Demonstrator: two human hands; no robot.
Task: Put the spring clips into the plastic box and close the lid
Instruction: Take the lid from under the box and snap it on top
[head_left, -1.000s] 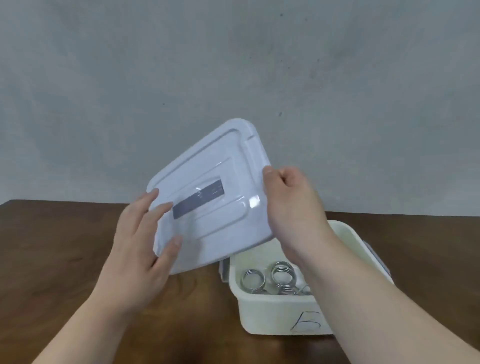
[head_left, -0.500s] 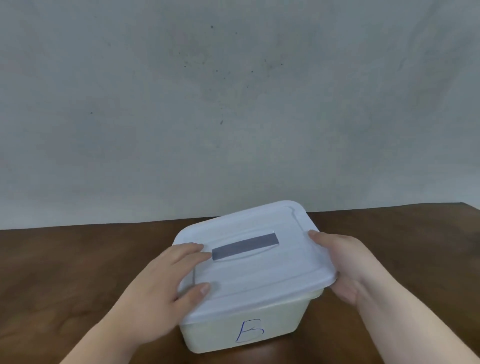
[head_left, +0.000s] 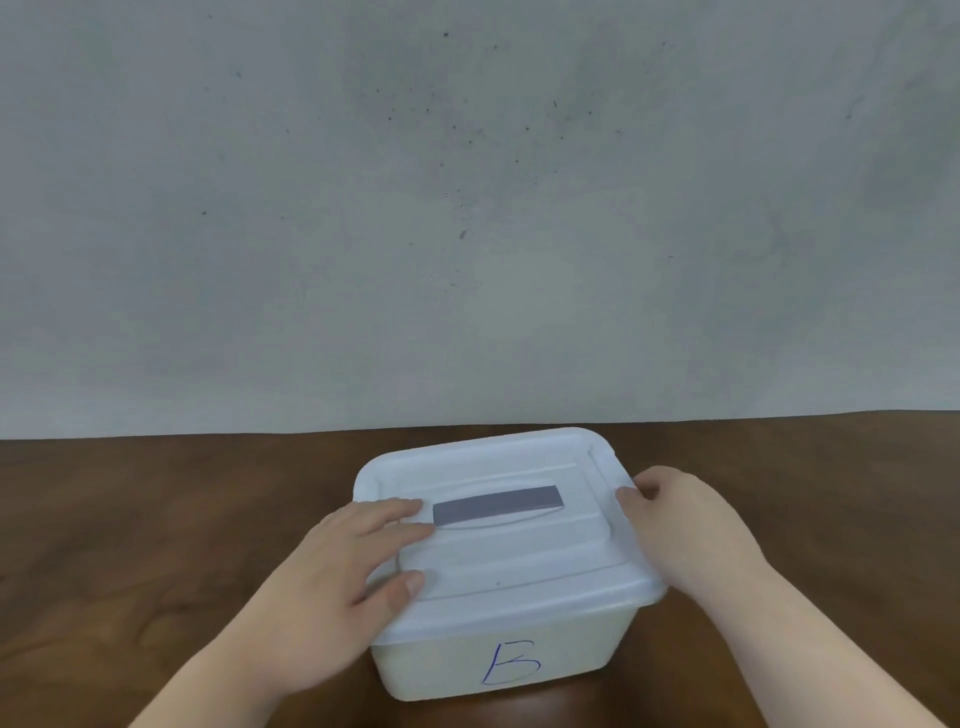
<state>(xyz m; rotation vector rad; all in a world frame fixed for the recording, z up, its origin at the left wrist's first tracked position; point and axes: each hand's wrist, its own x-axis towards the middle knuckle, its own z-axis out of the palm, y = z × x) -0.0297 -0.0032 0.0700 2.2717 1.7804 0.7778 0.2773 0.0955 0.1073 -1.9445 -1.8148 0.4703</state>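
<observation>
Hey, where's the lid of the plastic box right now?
In the head view the lid sits on top of the plastic box marked B, low and centre on the table, with the left hand on it and the right hand at its right edge.

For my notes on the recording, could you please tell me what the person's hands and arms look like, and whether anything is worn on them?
Both are bare. The left hand and the right hand wear no gloves, and no rings, watch or bracelet show. Both forearms are uncovered right down to the bottom edge of the picture, so no sleeve is in view. The visible nails on the left hand are short and unpainted. No markings or bandages show.
</observation>
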